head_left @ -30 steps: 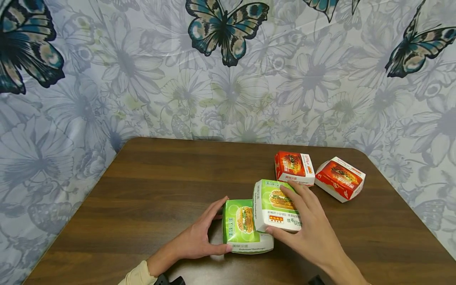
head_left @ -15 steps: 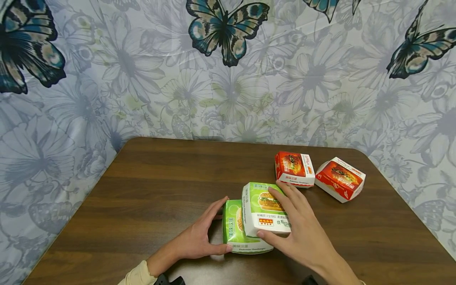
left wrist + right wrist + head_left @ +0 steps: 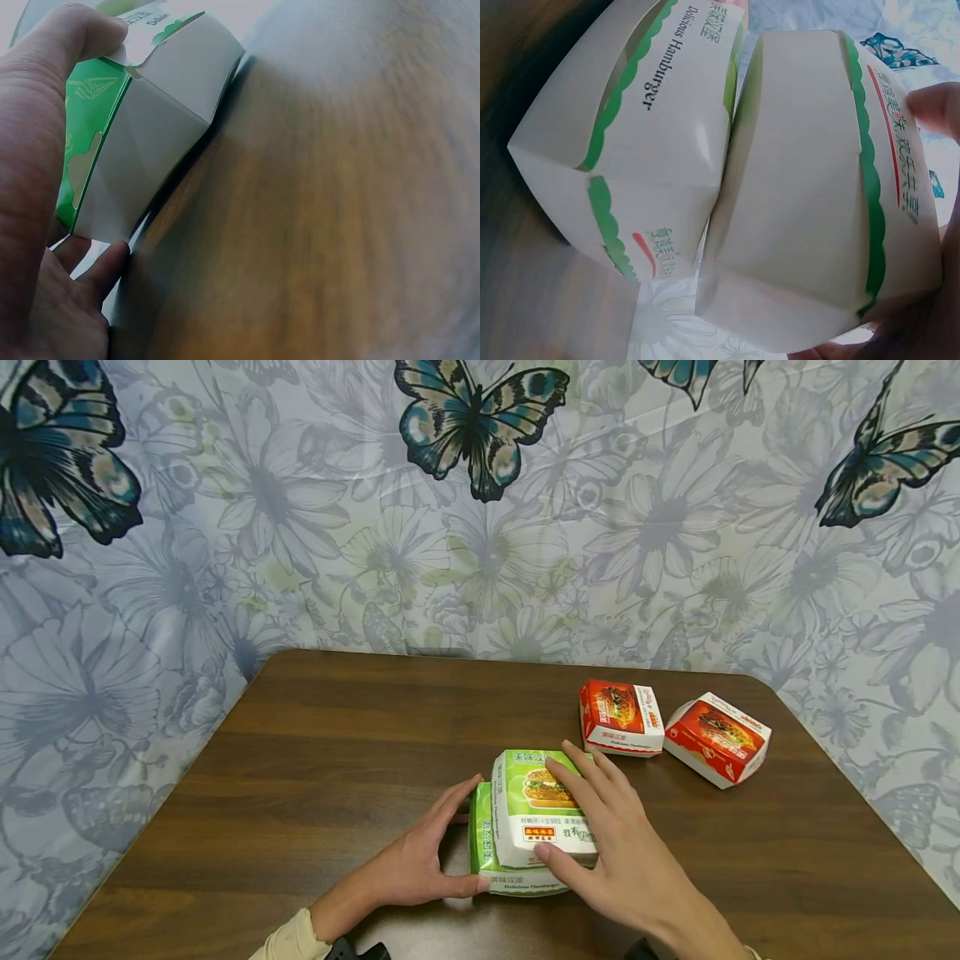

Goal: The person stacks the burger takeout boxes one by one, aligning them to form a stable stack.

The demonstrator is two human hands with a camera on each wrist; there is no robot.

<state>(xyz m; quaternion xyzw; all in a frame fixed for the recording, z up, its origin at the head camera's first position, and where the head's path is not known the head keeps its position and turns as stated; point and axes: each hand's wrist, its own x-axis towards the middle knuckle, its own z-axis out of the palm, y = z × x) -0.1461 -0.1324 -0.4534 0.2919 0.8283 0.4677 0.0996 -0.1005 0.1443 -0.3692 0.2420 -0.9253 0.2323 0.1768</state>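
Note:
A green-and-white burger box (image 3: 525, 882) lies on the table, held by my left hand (image 3: 420, 856) at its left side. The thumb is at the front corner and the fingers reach round the back. In the left wrist view this box (image 3: 157, 142) shows its white side between thumb and fingers. My right hand (image 3: 626, 847) grips a second green burger box (image 3: 540, 789), thumb on the front, fingers over the far right. This upper box sits over the lower one and covers most of its top. Both boxes (image 3: 802, 165) appear close together in the right wrist view.
Two red burger boxes stand toward the back right: one red box (image 3: 618, 710) just behind the green pair, the other red box (image 3: 720, 735) tilted beside it. The brown wooden table (image 3: 360, 727) ends at a butterfly-and-flower cloth (image 3: 487, 568).
My right hand has moved left and slightly toward me with the upper green box, which now covers more of the lower one. My left hand and the lower box have stayed put.

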